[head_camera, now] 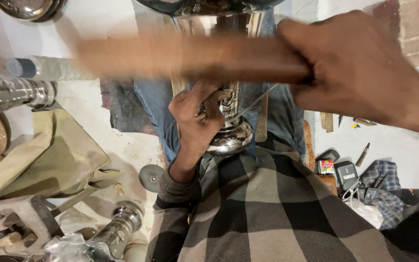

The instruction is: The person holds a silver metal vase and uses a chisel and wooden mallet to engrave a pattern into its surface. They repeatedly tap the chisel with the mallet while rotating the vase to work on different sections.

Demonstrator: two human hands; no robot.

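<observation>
A shiny silver metal vessel (233,133) with an embossed band lies across my lap, its rounded foot toward me. My left hand (197,114) is closed around a thin tool pressed against the vessel's patterned side. My right hand (360,68) grips a brown wooden handle (190,56), blurred by motion, that stretches to the left above the vessel. The handle's far end and what it carries are too smeared to make out.
Other silver metal pieces (13,92) lie at the left, and another one (122,223) at the bottom left beside a tan cloth (49,155). A round grey disc (150,177) sits by my left arm. Small tools, a phone (346,175) and a checked rag (384,174) lie at the right.
</observation>
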